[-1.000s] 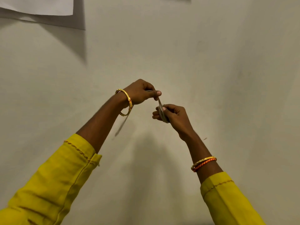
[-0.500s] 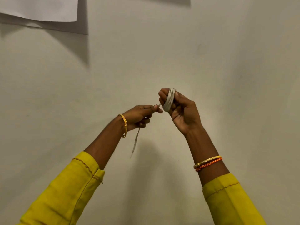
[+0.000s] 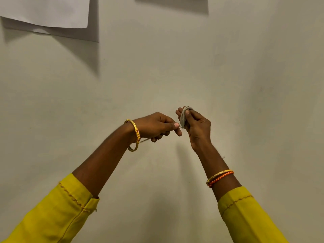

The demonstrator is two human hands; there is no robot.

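Note:
A pale grey ribbon is wound in a small coil around the fingertips of my right hand, whose thumb presses on it. My left hand sits just left of the coil and pinches the ribbon's free part between thumb and forefinger. A short loose end of the ribbon pokes out below the left wrist near the gold bangle. Both hands are raised in front of a plain beige wall.
A white sheet of paper hangs on the wall at the top left and casts a dark shadow beneath it. The shadow of another sheet shows at the top middle. Yellow sleeves cover both forearms.
The left hand has circled from above the coil to below it, then up beside it. The hanging tail of the ribbon has grown much shorter, and the coil on the right fingers looks thicker.

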